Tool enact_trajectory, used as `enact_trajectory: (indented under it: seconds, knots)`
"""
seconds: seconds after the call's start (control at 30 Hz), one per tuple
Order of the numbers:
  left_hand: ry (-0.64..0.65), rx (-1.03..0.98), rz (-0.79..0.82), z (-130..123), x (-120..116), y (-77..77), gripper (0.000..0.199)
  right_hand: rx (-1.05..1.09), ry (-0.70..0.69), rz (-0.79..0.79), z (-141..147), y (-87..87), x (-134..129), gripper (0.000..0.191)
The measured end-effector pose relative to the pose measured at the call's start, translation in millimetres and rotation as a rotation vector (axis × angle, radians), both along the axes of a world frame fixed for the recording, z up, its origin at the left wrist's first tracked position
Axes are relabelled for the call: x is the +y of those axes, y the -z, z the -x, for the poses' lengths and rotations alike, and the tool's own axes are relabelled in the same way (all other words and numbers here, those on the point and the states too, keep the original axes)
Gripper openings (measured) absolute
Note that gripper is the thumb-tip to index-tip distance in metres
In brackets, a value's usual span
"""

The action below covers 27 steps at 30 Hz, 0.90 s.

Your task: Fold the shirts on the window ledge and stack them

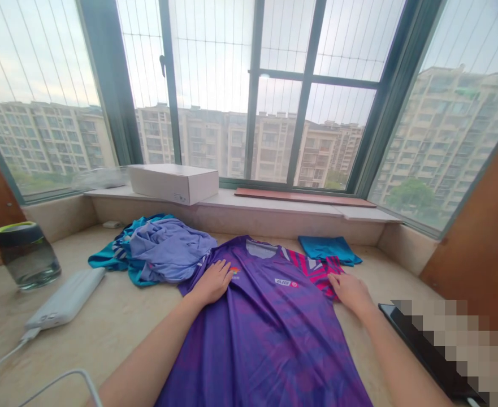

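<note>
A purple T-shirt [269,322] lies spread face up on the stone counter, its collar toward the window and its lower part running out of view at the bottom. My left hand [215,281] rests flat on the chest beside a small printed logo, fingers stretched out. At the pink-striped sleeve on the right, my right hand [350,289] pinches the cuff edge between thumb and fingers. The shirt's other sleeve is partly hidden behind my left hand and a crumpled heap of lavender cloth [168,249].
Teal clothing [104,257] lies under the heap. A folded teal garment [329,250] sits at the back right. A bottle [28,257] and a cabled power bank [66,299] stand left; a dark flat device [418,345] lies right. On the sill is a white box [172,183].
</note>
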<state>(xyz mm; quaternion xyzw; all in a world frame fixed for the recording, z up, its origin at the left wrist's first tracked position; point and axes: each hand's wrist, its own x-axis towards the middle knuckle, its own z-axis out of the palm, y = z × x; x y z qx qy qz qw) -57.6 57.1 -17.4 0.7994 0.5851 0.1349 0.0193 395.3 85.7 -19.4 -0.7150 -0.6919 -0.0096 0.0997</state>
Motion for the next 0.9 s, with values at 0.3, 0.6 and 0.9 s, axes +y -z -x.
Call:
enact_trajectory:
  seconds: [0.3,0.6,0.9]
  knots:
    - [0.029,-0.024,0.223,9.1,-12.4,-29.3,0.072,0.154,0.108,-0.059,-2.5,8.2,11.8,0.063]
    - [-0.083,-0.002,-0.037,32.1,2.5,-22.8,0.053,0.289,-0.367,-0.481,55.5,-15.8,-1.2,0.053]
    - [-0.187,0.104,-0.085,54.2,-6.3,-12.4,0.071,0.426,-0.604,-0.233,66.8,-22.0,-22.5,0.044]
